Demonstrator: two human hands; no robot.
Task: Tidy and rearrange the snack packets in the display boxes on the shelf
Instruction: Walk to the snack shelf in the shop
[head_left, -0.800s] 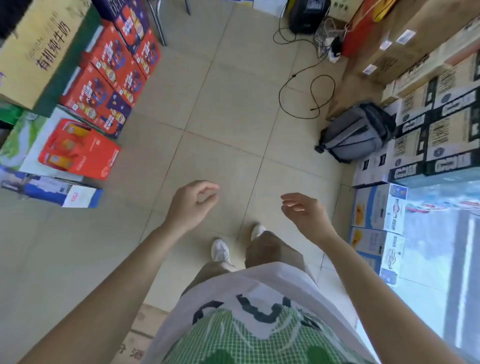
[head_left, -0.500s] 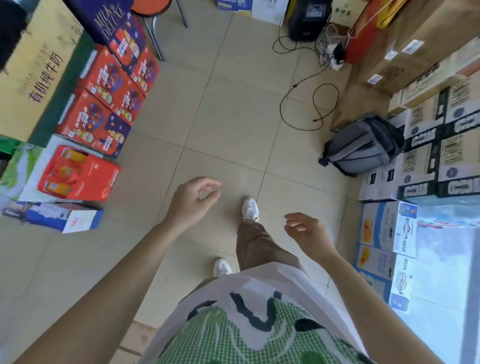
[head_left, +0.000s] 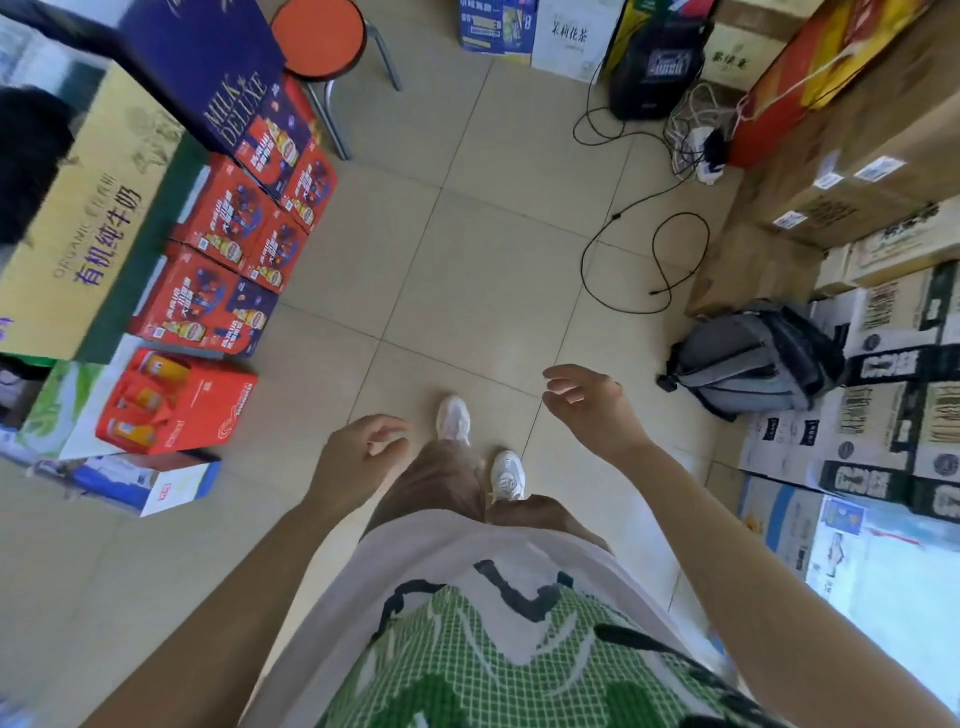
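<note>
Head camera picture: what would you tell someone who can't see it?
A person's left hand and right hand hang empty above a tiled floor. Red boxes sit to the left, a grey backpack and stacked cartons to the right.

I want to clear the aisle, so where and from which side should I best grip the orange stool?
On the orange stool, probably grip the rim of the round seat, coming from the open floor side: the blue Milk Deluxe box crowds the other side, and the metal legs are thin and splayed. The left hand and right hand both hold nothing.
</note>
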